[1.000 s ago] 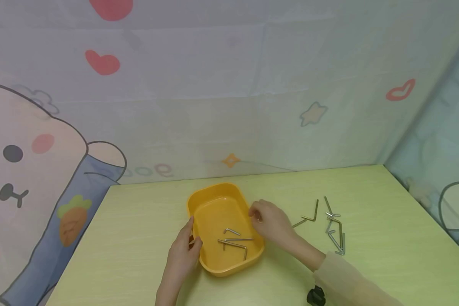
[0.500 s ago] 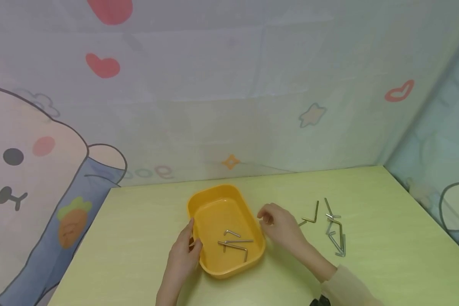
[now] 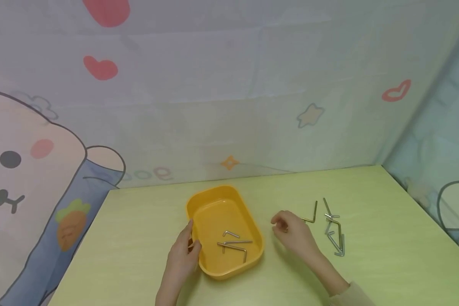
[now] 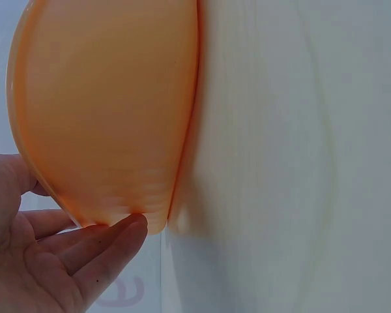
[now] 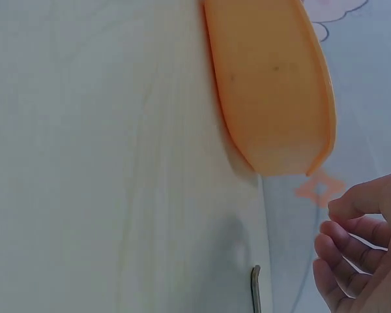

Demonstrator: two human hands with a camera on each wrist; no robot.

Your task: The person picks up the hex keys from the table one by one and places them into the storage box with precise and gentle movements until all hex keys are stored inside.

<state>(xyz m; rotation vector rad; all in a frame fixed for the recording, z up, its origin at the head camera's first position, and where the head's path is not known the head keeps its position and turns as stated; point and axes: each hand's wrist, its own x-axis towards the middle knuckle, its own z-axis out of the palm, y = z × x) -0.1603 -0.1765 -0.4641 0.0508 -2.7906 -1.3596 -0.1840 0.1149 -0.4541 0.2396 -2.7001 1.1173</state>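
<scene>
Left hand (image 3: 183, 253): clamped on the yellow plastic tray (image 3: 214, 219), thumb at the rim, fingers flat along the outer wall. Tray sits upright on the pale green table (image 3: 134, 238), directly to the right of this grip.

Inside the tray, to the right of the left grip: three L-shaped hex keys. Short key (image 3: 231, 234) lies by itself; below it, a long key (image 3: 239, 242) and a darker key (image 3: 233, 247) cross, all in the half nearer the person.

Right hand (image 3: 296, 236): raised over the table, just beside the tray's right wall and apart from it. Fingers loosely curled, thumb close to the index fingertip, nothing visible between them; whether the tips touch, cannot tell.

Just right of this hand: a brass-toned key (image 3: 315, 211), its short arm partly behind the hand. Farther right: a loose pile of keys (image 3: 340, 231), several overlapping, exact count unclear
</scene>
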